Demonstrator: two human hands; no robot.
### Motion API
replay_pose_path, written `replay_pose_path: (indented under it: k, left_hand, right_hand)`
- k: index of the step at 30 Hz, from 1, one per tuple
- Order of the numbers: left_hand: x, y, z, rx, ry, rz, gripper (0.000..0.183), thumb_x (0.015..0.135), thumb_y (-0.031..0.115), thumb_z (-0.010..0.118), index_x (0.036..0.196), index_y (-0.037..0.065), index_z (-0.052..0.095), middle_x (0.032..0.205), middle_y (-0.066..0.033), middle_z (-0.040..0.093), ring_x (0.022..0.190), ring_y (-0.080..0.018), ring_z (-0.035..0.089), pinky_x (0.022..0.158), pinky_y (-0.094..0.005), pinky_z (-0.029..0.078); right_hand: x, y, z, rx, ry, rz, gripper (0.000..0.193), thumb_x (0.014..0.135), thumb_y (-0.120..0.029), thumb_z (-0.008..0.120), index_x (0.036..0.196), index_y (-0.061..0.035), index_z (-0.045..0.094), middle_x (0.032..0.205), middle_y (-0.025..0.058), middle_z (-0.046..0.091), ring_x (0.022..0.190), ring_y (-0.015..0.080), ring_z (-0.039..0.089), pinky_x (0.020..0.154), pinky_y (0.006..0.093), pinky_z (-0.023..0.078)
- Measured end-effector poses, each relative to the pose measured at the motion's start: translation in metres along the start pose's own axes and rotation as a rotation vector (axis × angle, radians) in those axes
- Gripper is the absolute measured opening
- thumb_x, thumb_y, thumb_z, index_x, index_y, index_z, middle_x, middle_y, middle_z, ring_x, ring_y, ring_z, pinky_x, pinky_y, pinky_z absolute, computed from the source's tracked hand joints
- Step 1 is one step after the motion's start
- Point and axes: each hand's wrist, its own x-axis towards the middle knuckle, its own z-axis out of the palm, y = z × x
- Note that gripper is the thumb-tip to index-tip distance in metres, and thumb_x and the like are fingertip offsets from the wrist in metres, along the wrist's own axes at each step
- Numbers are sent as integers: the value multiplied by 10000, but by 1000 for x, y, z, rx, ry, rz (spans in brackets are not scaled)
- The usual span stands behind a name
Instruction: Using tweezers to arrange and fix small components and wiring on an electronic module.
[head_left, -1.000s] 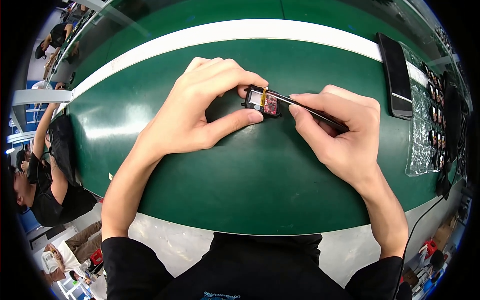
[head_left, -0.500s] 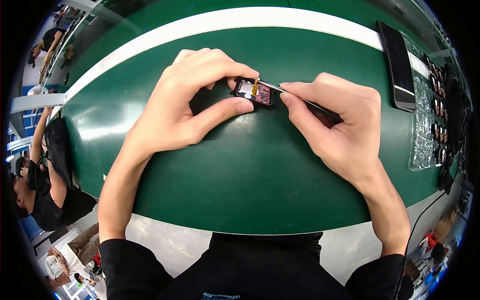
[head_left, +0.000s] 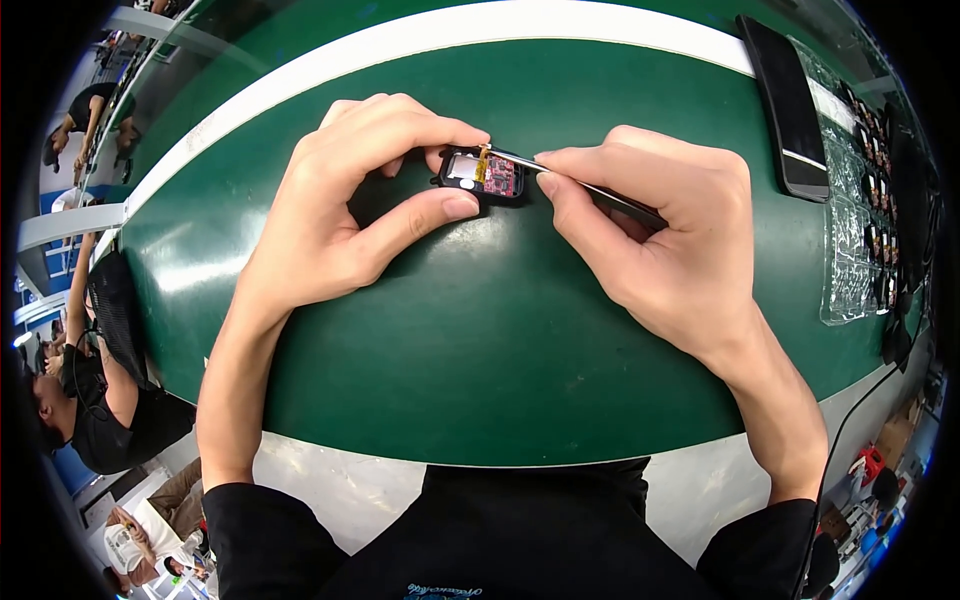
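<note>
A small black electronic device housing (head_left: 510, 190) lies open-faced on the green table, showing a red circuit board, a silvery rectangular part and a strip of amber tape. My left hand (head_left: 350, 200) grips its left end between thumb and index finger. In my right hand (head_left: 670, 220), a pair of slim metal tweezers (head_left: 600, 190) is pinched like a pen. Their tip touches the device's upper edge by the amber strip, close to my left index fingertip. Whether the tweezers pinch anything there is too small to tell.
At the far right lies a black phone-like slab (head_left: 785, 110). Beside it a clear plastic tray (head_left: 850, 270) holds several small dark parts. A white strip (head_left: 400, 38) crosses the table's far side, and a black cable (head_left: 850, 420) hangs at the right edge. A person (head_left: 110, 400) sits at left.
Both hands, the device and the tweezers appear slightly further left and up in the picture. The view itself has shifted a little. The tweezers' tip stays at the device's upper edge.
</note>
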Motion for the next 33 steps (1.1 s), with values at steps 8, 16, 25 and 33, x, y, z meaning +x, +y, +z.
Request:
replay_pose_path:
  k: [8,16,25,33]
  left_hand:
    - [0,0,0,2,2,10,446,859,120,889,1290,45,806,1107,-69,780,924,-207,588,833,-337,432]
    - [0,-1,1,-9,8,20,448,851,114,896,1285,48,806,1103,-64,789,922,-211,606,835,-341,436]
    - [0,-3,1,-27,11,24,438,861,105,893,1288,53,810,1094,-69,787,927,-216,616,826,-345,441]
    - [1,-2,2,-34,21,27,440,847,107,895,1277,58,817,1082,-66,783,916,-215,607,838,-347,452]
  right_hand:
    - [1,-1,-2,23,-13,22,147,906,61,834,1048,25,853,650,16,591,549,58,494,505,273,313]
    - [0,-2,-1,-2,-17,47,143,904,50,841,1043,19,861,648,9,592,549,56,487,507,274,306]
    - [-2,0,-1,-94,27,-59,240,861,66,867,1090,-5,875,653,-8,538,527,40,416,497,270,269]
    - [-1,3,1,-106,33,-91,240,874,82,861,1102,6,870,677,14,597,541,69,472,500,276,312]
